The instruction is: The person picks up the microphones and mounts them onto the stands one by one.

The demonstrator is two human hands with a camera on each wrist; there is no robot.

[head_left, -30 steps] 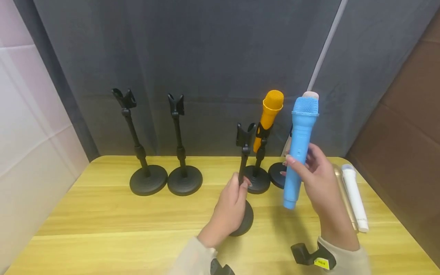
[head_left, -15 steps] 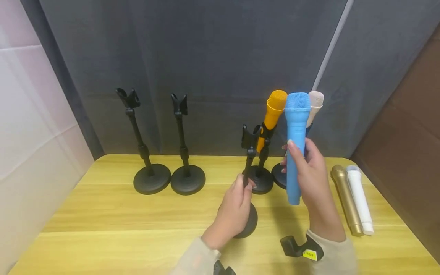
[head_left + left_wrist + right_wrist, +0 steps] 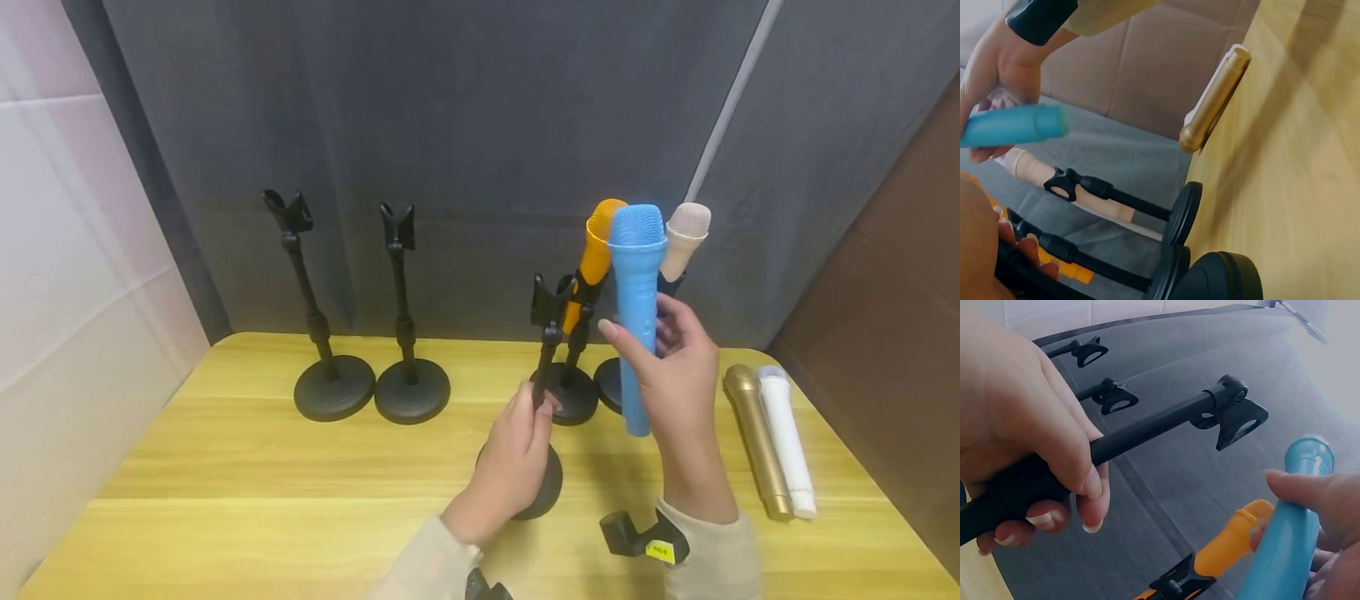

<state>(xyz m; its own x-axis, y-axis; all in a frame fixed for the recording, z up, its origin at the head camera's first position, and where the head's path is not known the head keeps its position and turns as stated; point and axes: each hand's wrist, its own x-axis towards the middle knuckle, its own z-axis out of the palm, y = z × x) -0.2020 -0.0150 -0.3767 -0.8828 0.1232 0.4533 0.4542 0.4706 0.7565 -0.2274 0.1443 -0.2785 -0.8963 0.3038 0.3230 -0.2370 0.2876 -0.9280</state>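
Note:
My left hand (image 3: pixel 506 458) grips the pole of a black microphone stand (image 3: pixel 551 312), whose clip on top holds nothing. In the right wrist view its fingers (image 3: pixel 1075 469) wrap around the pole. My right hand (image 3: pixel 678 392) holds a blue microphone (image 3: pixel 637 292) by its body, head up, just right of that clip. The thumb lies across the front, and most fingers are hidden behind the microphone. Behind it, an orange microphone (image 3: pixel 597 254) sits tilted in a second stand, partly covered. A beige microphone (image 3: pixel 684 237) rests in another stand, its lower part hidden by my right hand.
Two black stands with bare clips, one at the left (image 3: pixel 333 387) and one beside it (image 3: pixel 412 392), stand on the wooden table (image 3: pixel 262 517). A gold microphone (image 3: pixel 757 442) and a white microphone (image 3: pixel 786 442) lie at the right. A grey curtain (image 3: pixel 480 125) hangs behind.
My right hand has carried the blue microphone leftward, closer to the held stand, uncovering the beige microphone. The left hand keeps its grip on the pole. The head view has shifted slightly.

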